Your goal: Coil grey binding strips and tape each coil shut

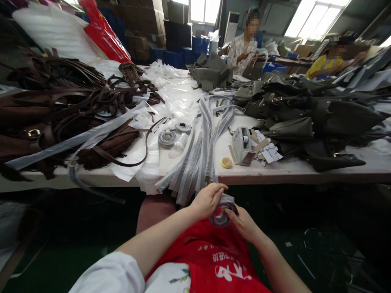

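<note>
— Holding that coiled strip (222, 211) low over the lap, just below the worktop (293, 169) edge — which hand has it?

— Both. The left hand (207, 200) lies over the top of the coil with its fingers curled down around it, and the right hand (244, 223) cups it from beneath, fingers closed on the lower rim. It looks like a grey strip wound into a roll; held between two palms like that, it probably can't spring loose.

— And the rest of those strips?

— A bundle of grey strips (198, 156) lies on the worktop directly above the coil and hangs off the edge towards the hands, so the loose ends are within reach. Two already-wound coils (167, 138) sit up and to the left of the held one, on white plastic sheeting.

— What else is near?

— A tape dispenser (242, 145) and a small yellow roll (226, 162) stand up and to the right of the coil, with paper scraps beside them. Farther right is a heap of dark bags (308, 118); far left, brown straps (76, 106) in a tangle. Two other people sit well beyond, at the far side — their hands are on their own work.
</note>
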`<state>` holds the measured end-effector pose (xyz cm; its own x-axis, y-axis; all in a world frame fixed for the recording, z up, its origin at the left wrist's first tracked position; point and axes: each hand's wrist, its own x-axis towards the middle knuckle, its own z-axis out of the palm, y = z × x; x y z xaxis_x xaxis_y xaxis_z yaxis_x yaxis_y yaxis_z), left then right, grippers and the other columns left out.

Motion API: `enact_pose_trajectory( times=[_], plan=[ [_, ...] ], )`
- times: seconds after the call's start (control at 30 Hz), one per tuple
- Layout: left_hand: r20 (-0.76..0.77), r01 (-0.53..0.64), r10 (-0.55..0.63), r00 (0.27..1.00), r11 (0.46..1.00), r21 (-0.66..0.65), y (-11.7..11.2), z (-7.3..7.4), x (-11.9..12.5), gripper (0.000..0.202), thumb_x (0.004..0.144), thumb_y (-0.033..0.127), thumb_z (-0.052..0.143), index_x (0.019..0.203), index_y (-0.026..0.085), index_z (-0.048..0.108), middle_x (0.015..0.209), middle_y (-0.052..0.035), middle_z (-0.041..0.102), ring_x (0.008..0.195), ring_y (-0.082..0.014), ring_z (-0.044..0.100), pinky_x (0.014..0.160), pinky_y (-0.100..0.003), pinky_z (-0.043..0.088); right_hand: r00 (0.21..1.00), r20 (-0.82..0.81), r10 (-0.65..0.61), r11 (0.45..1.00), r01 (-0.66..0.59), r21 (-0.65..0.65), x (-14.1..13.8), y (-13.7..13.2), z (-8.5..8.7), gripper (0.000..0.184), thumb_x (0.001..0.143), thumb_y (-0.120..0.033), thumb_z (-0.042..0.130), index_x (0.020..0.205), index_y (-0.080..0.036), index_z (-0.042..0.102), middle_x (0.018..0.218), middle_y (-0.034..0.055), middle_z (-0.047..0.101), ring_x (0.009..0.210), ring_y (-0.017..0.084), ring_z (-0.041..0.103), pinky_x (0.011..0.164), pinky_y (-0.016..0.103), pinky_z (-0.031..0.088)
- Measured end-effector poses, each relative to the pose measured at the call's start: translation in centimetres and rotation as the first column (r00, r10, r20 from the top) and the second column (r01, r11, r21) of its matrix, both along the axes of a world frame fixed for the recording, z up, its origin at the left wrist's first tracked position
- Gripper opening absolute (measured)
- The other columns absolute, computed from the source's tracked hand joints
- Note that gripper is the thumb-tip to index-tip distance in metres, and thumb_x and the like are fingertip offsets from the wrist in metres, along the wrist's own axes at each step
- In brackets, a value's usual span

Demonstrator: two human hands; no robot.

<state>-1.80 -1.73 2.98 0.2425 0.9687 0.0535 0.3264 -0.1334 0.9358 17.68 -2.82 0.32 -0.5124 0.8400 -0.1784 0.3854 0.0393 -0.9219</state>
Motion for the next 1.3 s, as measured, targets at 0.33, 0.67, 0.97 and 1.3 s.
enact_pose_trajectory(
  times=[0.33,0.67,0.97,1.3],
  plan=[
    [-0.130,0.085,-0.115,0.985,0.972,-0.218,-4.6,-6.9,-0.6,0.040,0.098,0.042,0.039,0.095,0.019,0.071,0.091,-0.0048,0.071,0.087,-0.0198,0.062,0.083,-0.028,0.047,0.931,0.238,0.276,0.957,-0.288,0.019,-0.7,1.3,-2.8,0.042,0.097,-0.050,0.046,0.087,-0.016,0.068,0.078,0.0038,0.071,0.069,0.019,0.063,0.062,0.027,0.046],
    [-0.022,0.000,-0.007,1.000,0.957,-0.289,-6.2,-7.1,-2.4,0.051,0.093,0.057,0.042,0.100,0.018,0.074,0.099,-0.0072,0.073,0.094,-0.0231,0.064,0.090,-0.031,0.048,0.641,0.597,-0.482,0.822,0.095,0.562,-1.2,15.9,1.5,0.036,0.090,-0.018,0.051,0.124,-0.010,0.062,0.096,0.0239,0.072,0.088,0.033,0.069,0.077,0.040,0.049],
    [0.196,0.010,0.116,0.974,0.838,-0.546,-6.6,-6.9,-3.7,0.053,0.089,0.059,0.049,0.104,0.013,0.072,0.094,-0.0093,0.072,0.076,-0.0200,0.063,0.075,-0.032,0.051,0.847,0.182,-0.500,0.738,0.306,0.602,0.3,10.5,3.9,0.028,0.097,-0.037,0.044,0.101,-0.017,0.062,0.077,0.0081,0.066,0.066,0.021,0.061,0.060,0.030,0.045],
    [0.305,0.108,0.117,0.945,0.769,-0.630,-5.8,-8.6,-2.6,0.061,0.082,0.066,0.055,0.105,0.012,0.070,0.077,-0.0053,0.070,0.051,-0.0114,0.054,0.049,-0.022,0.043,0.928,0.093,0.361,0.932,-0.356,-0.070,3.3,1.0,7.2,0.034,0.094,-0.044,0.053,0.071,-0.019,0.057,0.057,-0.0014,0.053,0.051,0.011,0.046,0.047,0.024,0.032]
  ],
)
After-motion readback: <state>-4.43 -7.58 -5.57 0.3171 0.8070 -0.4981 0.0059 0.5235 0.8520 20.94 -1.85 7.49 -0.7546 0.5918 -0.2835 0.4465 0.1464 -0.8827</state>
